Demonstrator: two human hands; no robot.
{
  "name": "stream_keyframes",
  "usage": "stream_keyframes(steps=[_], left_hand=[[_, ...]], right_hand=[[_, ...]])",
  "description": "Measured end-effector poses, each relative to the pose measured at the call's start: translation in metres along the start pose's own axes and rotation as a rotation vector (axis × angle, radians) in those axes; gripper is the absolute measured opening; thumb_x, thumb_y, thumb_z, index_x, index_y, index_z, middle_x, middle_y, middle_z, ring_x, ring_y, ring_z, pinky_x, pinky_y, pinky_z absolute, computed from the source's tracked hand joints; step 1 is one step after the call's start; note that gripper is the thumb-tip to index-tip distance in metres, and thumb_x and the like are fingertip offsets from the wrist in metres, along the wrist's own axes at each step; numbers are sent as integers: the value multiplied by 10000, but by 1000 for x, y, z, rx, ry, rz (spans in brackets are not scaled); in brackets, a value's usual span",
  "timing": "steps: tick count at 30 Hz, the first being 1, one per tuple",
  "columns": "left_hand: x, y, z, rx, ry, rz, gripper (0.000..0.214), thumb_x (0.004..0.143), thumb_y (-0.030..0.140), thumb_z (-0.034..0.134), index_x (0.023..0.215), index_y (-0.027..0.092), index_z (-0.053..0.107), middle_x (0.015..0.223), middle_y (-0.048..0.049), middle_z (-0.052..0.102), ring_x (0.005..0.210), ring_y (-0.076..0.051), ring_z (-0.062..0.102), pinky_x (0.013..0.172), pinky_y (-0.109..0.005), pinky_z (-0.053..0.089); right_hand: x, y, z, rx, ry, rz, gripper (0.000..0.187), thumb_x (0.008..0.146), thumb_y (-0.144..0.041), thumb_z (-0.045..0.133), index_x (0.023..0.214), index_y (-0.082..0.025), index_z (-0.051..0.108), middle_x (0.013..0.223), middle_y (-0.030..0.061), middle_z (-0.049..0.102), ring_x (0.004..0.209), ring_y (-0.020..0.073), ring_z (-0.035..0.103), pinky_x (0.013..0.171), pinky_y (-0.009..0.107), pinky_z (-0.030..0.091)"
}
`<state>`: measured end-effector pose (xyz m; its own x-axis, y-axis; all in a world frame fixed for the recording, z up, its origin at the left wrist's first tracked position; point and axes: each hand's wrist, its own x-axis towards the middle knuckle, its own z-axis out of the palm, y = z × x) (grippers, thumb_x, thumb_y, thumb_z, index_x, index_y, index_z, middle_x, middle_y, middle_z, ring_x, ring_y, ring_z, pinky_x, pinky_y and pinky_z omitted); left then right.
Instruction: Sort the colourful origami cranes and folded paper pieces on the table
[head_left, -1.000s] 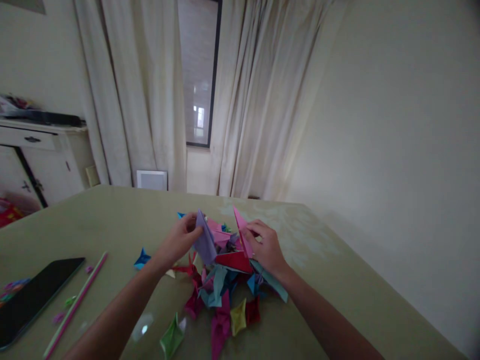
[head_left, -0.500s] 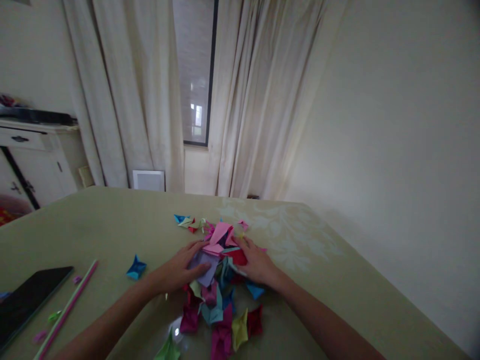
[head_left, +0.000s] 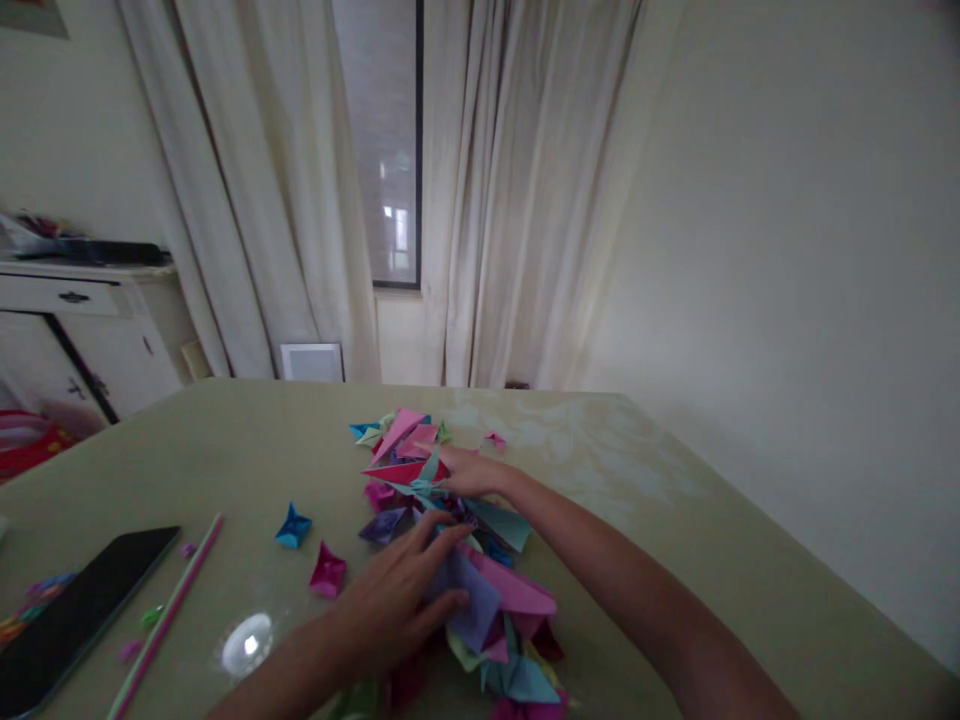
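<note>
A heap of folded paper pieces, origami in pink, lilac, teal, red and magenta, lies across the middle of the table. My left hand [head_left: 409, 590] rests on the near part of the heap, fingers apart, over a lilac folded paper [head_left: 476, 600]. Farther off, my right hand [head_left: 469, 472] reaches into the far part, beside a red paper piece [head_left: 397, 474] and a teal folded piece [head_left: 425, 485]. One finger there is stretched out; the others are partly hidden by paper. Pink pointed pieces [head_left: 401, 432] lie just beyond it.
Left of the heap sit a blue paper star [head_left: 292, 526] and a magenta one [head_left: 328, 572]. A pink-and-green stick [head_left: 169, 615] and a black phone-like slab [head_left: 90, 610] lie farther left. A shiny clear round item [head_left: 247, 645] is near the front. Curtains and a wall stand behind.
My right hand has moved forward and left, pushing pink and red pieces farther away. My left hand has come nearer and right with the lilac paper. A magenta piece now lies apart, left.
</note>
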<state>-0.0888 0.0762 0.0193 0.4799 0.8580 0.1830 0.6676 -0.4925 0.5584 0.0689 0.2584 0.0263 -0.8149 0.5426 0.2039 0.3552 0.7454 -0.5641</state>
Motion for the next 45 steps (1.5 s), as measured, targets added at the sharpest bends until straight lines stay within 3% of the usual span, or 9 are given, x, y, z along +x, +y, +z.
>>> stream_keyframes(steps=[4, 9, 12, 16, 19, 26, 36, 40, 45], left_hand=[[23, -5, -23, 77, 219, -8, 472, 1022, 516, 483, 1452, 331, 545, 1457, -85, 579, 1268, -303, 617, 1075, -413, 494], [67, -59, -65, 191, 537, -287, 470, 1032, 523, 358, 1181, 183, 647, 1206, -161, 649, 1087, -306, 651, 1019, -473, 507], [103, -92, -74, 354, 478, -391, 548, 986, 597, 419, 1263, 190, 660, 1362, -203, 607, 1273, -391, 551, 1086, -590, 429], [143, -126, -66, 404, 369, -479, 712, 914, 702, 463, 1479, 280, 561, 1655, -167, 387, 1514, -480, 299, 1132, -696, 302], [153, -146, -59, 377, 130, -448, 741, 853, 728, 497, 1394, 246, 650, 1564, -184, 523, 1486, -477, 369, 1167, -673, 255], [99, -149, -66, 280, 12, -200, 724, 836, 680, 528, 1347, 187, 673, 1302, -186, 678, 1228, -377, 614, 1109, -538, 413], [-15, -62, -65, -63, -128, -158, 783, 894, 634, 649, 1586, 344, 423, 1645, -74, 439, 1453, -317, 503, 1164, -398, 450], [-15, -44, -67, -5, -78, -168, 701, 926, 635, 602, 1542, 325, 473, 1554, -87, 543, 1308, -307, 618, 1055, -380, 515], [28, -84, -94, 162, 276, -244, 537, 976, 661, 407, 969, 201, 685, 944, -94, 721, 885, -277, 682, 853, -389, 536]], right_hand=[[-27, -18, -35, -27, 178, 13, 542, 904, -232, 696, 1439, -257, 620, 1388, 77, 692, 1211, 254, 681, 1017, 387, 547], [-108, -80, -51, -177, 235, 62, 502, 980, -482, 652, 1426, -252, 637, 1412, 142, 662, 1337, 320, 599, 1127, 497, 479], [-156, -111, -8, -309, 137, -39, 851, 844, -614, 779, 1583, -361, 441, 1638, 140, 440, 1456, 394, 471, 1160, 566, 437], [-196, -106, 58, -508, 150, -172, 664, 934, -424, 746, 1507, -556, 439, 1649, 17, 437, 1453, 410, 471, 1124, 675, 424], [-207, -87, 60, -506, 63, -83, 735, 907, -523, 744, 1555, -509, 397, 1704, 50, 325, 1506, 434, 380, 1139, 688, 387], [-184, -56, -2, -420, 51, 274, 841, 848, -484, 791, 1590, -369, 413, 1719, 151, 266, 1510, 411, 371, 1164, 585, 371], [-71, -16, 18, -316, 153, 312, 842, 953, -579, 645, 1647, -233, 316, 1516, 189, 557, 1351, 369, 553, 1127, 523, 432], [-50, -24, 9, -125, 139, 173, 861, 948, -612, 651, 1644, -235, 312, 1601, 154, 485, 1424, 317, 510, 1175, 459, 409], [-75, -58, -10, -189, 250, 111, 727, 984, -594, 604, 1581, -217, 433, 1512, 165, 572, 1372, 324, 552, 1160, 491, 425]])
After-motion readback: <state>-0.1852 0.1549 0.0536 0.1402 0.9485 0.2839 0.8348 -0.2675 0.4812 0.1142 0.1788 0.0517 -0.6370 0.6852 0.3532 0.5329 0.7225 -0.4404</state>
